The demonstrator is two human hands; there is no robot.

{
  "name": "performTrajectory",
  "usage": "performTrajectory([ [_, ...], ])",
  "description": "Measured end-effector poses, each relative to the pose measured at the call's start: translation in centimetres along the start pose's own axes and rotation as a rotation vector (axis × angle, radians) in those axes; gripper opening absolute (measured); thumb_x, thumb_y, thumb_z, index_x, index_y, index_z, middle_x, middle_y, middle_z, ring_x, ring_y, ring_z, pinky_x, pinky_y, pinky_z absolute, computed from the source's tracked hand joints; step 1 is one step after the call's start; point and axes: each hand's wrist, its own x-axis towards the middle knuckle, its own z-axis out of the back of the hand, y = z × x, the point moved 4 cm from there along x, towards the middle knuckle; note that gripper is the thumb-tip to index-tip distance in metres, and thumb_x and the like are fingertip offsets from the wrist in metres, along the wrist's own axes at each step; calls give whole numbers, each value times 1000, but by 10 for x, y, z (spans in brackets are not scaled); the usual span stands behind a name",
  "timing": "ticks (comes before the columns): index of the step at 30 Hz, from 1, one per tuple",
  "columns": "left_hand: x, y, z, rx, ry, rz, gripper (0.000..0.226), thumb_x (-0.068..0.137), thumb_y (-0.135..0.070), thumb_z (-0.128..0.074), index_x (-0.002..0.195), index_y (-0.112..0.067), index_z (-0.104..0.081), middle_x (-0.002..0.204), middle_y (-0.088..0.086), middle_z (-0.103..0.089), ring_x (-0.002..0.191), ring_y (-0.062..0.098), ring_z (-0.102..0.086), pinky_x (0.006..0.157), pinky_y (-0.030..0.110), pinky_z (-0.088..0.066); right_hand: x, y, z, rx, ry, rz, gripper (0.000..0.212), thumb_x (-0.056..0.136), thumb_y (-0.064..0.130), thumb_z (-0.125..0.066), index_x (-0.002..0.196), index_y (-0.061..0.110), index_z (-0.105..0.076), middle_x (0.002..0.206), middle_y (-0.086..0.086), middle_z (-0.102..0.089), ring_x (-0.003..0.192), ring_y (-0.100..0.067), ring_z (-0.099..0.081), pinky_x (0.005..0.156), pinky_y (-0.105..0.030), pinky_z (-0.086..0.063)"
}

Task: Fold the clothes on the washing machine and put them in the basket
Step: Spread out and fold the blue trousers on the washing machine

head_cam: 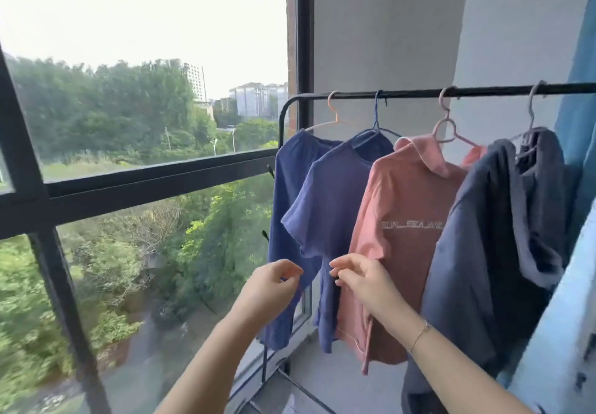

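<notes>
Several garments hang on hangers from a black rail (419, 92): a blue garment (287, 187) at the left, a blue T-shirt (332, 194), a pink T-shirt (403, 236) with white lettering, and a dark grey garment (477, 252). My left hand (274, 284) is raised in front of the lower edge of the leftmost blue garment, fingers loosely curled. My right hand (361, 281), with a thin bracelet at the wrist, hovers in front of the blue T-shirt's sleeve and the pink shirt, fingers loosely curled. Neither hand plainly holds cloth. No washing machine or basket is in view.
A large black-framed window (145, 181) fills the left, with trees and buildings outside. A grey wall (387, 42) stands behind the rack. Light blue cloth (567, 300) hangs at the far right. The rack's black base bars (290, 378) cross the grey floor below.
</notes>
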Motion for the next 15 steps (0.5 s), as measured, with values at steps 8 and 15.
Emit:
performTrajectory([
  [8, 102, -29, 34, -46, -180, -64, 24, 86, -19, -54, 80, -38, -67, 86, -10, -70, 80, 12, -67, 73, 27, -53, 115, 56, 20, -43, 40, 144, 24, 87, 5, -53, 86, 24, -67, 84, 7, -71, 74, -6, -66, 71, -17, -45],
  [15, 217, -37, 75, -32, -275, -152, 22, 88, -17, -53, 92, -32, -68, 93, -12, -71, 81, 12, -67, 74, 23, -52, 226, 117, 11, -43, -13, 235, 24, 93, 1, -46, 92, 12, -67, 88, -2, -68, 77, -13, -64, 71, -24, -56],
])
